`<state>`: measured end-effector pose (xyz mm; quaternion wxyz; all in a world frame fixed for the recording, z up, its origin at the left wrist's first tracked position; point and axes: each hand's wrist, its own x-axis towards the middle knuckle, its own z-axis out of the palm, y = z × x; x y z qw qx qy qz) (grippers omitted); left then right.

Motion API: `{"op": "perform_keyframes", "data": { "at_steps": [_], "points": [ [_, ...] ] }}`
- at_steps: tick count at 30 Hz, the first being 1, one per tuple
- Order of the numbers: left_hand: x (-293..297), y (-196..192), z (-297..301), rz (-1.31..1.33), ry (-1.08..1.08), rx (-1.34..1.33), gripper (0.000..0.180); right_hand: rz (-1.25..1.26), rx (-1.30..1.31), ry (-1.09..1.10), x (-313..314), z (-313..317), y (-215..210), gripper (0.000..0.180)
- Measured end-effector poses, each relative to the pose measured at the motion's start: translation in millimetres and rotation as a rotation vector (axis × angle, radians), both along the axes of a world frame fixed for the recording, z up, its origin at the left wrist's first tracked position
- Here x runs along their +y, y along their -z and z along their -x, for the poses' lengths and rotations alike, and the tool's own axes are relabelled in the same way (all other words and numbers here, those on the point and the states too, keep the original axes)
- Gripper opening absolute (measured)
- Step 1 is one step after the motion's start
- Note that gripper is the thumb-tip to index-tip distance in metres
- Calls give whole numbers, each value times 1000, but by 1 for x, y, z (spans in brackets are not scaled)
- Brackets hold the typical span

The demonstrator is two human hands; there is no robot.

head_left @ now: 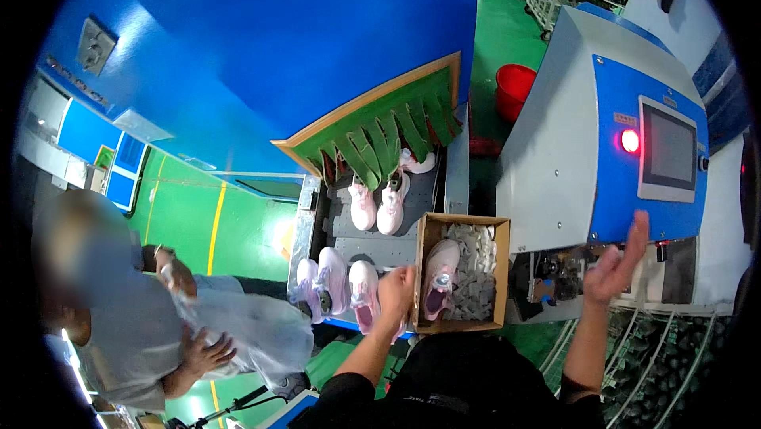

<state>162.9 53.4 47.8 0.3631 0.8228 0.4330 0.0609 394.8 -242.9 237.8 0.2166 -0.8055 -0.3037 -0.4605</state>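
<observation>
My left hand [395, 293] is closed, fingers curled, over the near edge of the conveyor. Beneath it a pink shoe [399, 327] shows only in part, and what the fingers grip, if anything, is hidden. Just left of this hand stands another pink shoe [363, 290]. To its right, a cardboard box [502, 270] holds one pink shoe [441, 274] beside a heap of small grey-white pieces [476, 262]. My right hand [617, 265] is raised with fingers stretched out, holding nothing, near the lower edge of a machine's blue control panel [606, 191].
Pale lilac shoes [331, 274] stand farther left on the conveyor [341, 223]. White-pink shoes [391, 205] sit by the green strip curtain [372, 151] of a blue machine [317, 32]. A co-worker [151, 310] stands at left beside translucent plastic. A red bucket [515, 90] is behind.
</observation>
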Motion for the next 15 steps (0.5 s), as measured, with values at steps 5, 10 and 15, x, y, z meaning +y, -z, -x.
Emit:
{"op": "perform_keyframes", "data": {
  "at_steps": [5,10,15],
  "points": [
    [123,83,-92,-99,-35,-456,61,-12,-231,136,23,-28,33,53],
    [169,107,-151,11,-93,-49,51,83,-353,107,23,-33,27,55],
    [138,48,-107,-87,-101,-317,49,51,-308,94,15,-34,36,53]
  ]
}}
